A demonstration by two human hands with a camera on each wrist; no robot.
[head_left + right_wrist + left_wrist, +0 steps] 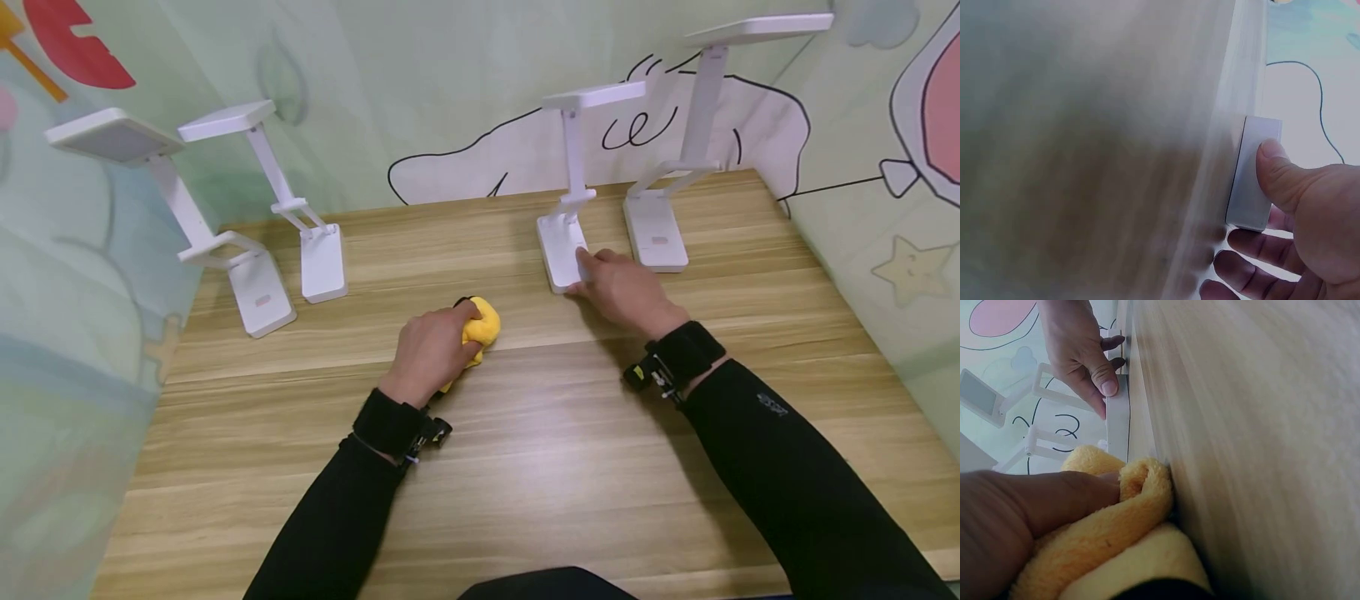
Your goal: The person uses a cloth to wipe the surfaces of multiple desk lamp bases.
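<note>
- Left hand [429, 352] is bent firmly around a soft yellow cloth [486, 323]; I see the thumb sunk into its folds in the left wrist view.
- Right hand [630, 292] is partly closed: its thumb rests against the front end of a white lamp [561, 250], other fingers come around the corner, and together they grip the base.
- That lamp stands upright, right of the middle of the wooden table [525, 483], its head raised.
- As for progress, I judge that the lamp is steadied and the cloth is ready near it, but the two are apart, so contact between them is not yet made.
- Three other lamps stand unheld: one behind the right hand [655, 229] and two at the left [261, 293] [323, 262]. Whether they have been attended to, I cannot tell; their surfaces show me no sign.
- For edges, the back of the table runs along the patterned wall [450, 100], and the lamp heads reach up before it.
- Open room is widest toward the front, where bare wood lies between my two forearms. On the right it is tighter, because the neighbouring base is just beside the knuckles; I would prefer moving leftward or forward.
</note>
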